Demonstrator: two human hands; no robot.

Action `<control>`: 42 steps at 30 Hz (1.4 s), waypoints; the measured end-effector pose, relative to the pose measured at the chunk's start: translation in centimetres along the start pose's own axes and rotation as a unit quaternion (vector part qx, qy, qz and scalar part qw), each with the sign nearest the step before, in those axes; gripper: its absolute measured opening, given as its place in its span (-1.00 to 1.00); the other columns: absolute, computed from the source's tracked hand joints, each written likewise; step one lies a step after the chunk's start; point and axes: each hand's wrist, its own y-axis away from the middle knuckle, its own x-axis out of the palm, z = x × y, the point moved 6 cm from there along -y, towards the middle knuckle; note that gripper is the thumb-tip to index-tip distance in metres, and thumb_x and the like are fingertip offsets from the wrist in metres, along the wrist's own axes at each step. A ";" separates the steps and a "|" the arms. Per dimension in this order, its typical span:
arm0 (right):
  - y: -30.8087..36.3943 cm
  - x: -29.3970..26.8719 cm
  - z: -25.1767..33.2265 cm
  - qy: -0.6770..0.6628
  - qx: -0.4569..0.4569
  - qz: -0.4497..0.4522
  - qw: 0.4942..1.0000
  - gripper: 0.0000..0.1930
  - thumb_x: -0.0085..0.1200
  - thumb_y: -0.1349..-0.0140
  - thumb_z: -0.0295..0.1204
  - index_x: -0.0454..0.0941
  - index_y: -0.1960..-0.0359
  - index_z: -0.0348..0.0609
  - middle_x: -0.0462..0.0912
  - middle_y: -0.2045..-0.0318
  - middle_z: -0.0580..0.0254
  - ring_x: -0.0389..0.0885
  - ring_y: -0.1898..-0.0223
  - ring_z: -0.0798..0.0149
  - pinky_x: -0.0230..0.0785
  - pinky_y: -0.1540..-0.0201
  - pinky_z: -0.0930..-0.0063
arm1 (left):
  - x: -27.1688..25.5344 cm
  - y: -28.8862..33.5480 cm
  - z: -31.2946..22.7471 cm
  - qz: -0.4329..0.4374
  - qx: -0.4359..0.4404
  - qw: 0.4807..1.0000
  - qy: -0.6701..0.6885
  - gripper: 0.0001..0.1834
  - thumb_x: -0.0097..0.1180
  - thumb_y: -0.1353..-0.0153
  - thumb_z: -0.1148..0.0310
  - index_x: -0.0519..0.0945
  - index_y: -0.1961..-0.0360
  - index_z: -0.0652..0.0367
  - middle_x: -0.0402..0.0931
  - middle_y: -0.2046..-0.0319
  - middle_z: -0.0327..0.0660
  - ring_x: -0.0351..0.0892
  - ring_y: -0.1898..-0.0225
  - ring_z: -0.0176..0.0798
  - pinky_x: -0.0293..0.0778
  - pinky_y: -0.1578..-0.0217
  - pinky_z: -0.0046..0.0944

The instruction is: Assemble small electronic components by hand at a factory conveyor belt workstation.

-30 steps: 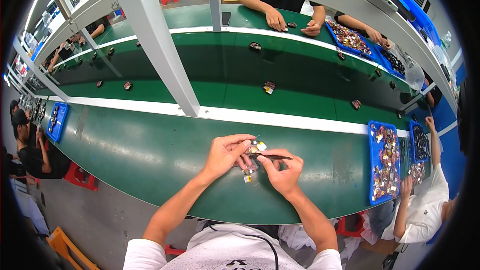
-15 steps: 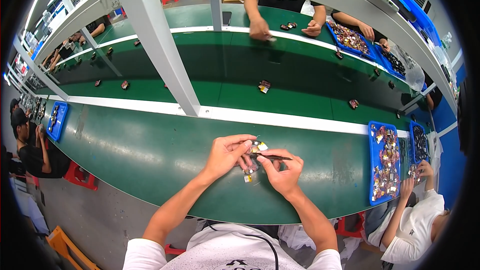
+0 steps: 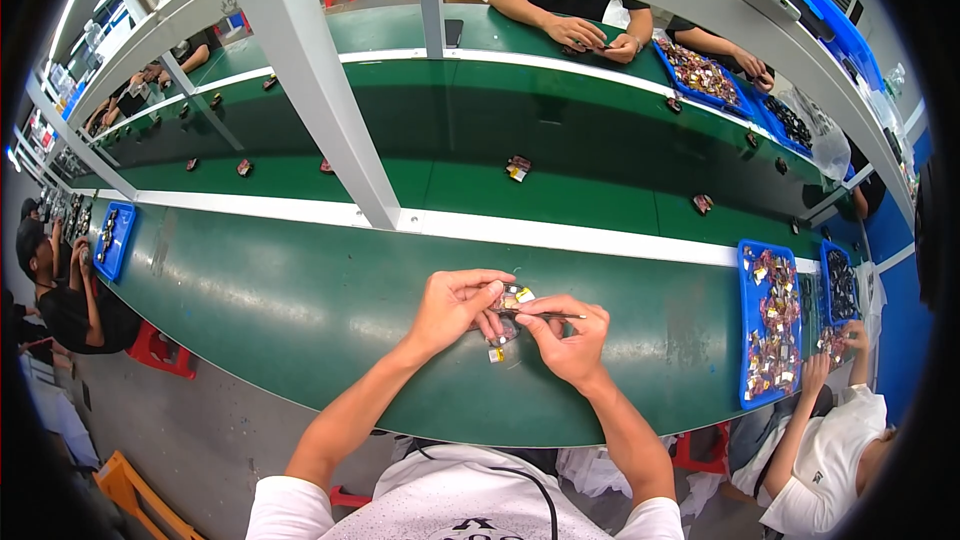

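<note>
Over the near side of the green table, my left hand (image 3: 455,312) is closed on a small electronic assembly (image 3: 511,297) with a dark shell and a yellow-and-white piece. My right hand (image 3: 568,340) pinches slim dark tweezers (image 3: 553,316), whose tip meets the assembly between my hands. Fingers hide part of the assembly and the tip. Just below, a second small assembly with a yellow-and-white battery-like piece (image 3: 496,354) lies on the table, partly covered by my left fingers.
Beyond a white rail (image 3: 560,240), a green conveyor belt (image 3: 600,180) carries scattered small assemblies. A blue tray (image 3: 745,340) full of parts stands at right, beside a co-worker (image 3: 830,440). A grey post (image 3: 310,80) rises ahead to the left. Across the belt, other people handle parts.
My hands stay nearly in place; the tweezers have turned slightly in my right fingers. Pieces on the belt have shifted slightly left. The person across has brought both hands together around a small part.
</note>
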 end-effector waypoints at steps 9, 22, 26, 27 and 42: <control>-0.1 0.1 0.5 0.003 -0.010 0.004 1.000 -0.89 0.38 -0.05 -0.63 0.72 0.39 -0.20 0.80 0.37 0.23 0.34 0.75 0.62 0.09 0.67 0.68 | 0.0 0.0 0.0 0.010 0.001 1.000 -0.002 -0.71 0.02 -0.45 0.47 0.58 -0.05 0.49 0.66 0.35 0.01 0.71 0.51 -0.24 0.67 0.53 -0.33; -0.1 0.3 1.3 0.016 -0.046 -0.013 0.999 -0.89 0.35 -0.05 -0.65 0.72 0.39 -0.21 0.80 0.36 0.20 0.37 0.75 0.60 0.13 0.67 0.68 | -0.2 0.0 -0.2 -0.017 0.019 1.000 0.006 -0.72 0.06 -0.43 0.46 0.61 -0.03 0.45 0.66 0.42 -0.04 0.70 0.52 -0.29 0.63 0.55 -0.39; -0.2 0.3 1.4 0.014 -0.042 -0.011 0.999 -0.89 0.35 -0.04 -0.66 0.72 0.40 -0.20 0.80 0.36 0.19 0.37 0.75 0.60 0.14 0.68 0.68 | -0.3 0.0 -0.1 -0.016 0.018 1.000 0.002 -0.72 0.06 -0.43 0.46 0.61 -0.03 0.45 0.66 0.42 -0.03 0.70 0.53 -0.29 0.63 0.55 -0.40; -0.2 0.3 1.4 0.015 -0.046 -0.012 0.999 -0.89 0.35 -0.04 -0.66 0.72 0.40 -0.20 0.80 0.37 0.19 0.36 0.76 0.60 0.13 0.68 0.68 | -0.2 0.0 -0.1 -0.017 0.022 1.000 -0.003 -0.72 0.06 -0.43 0.46 0.61 -0.03 0.46 0.66 0.42 -0.03 0.70 0.54 -0.29 0.63 0.55 -0.40; -0.2 0.8 2.6 0.087 -0.176 0.056 0.979 -0.80 0.34 0.09 -0.69 0.70 0.43 -0.13 0.77 0.41 0.28 0.72 0.51 0.26 0.43 0.53 0.50 | 0.1 0.1 -0.2 0.014 -0.021 0.998 -0.063 -0.70 0.15 -0.34 0.51 0.60 -0.04 0.45 0.69 0.41 -0.07 0.66 0.54 -0.35 0.56 0.61 -0.39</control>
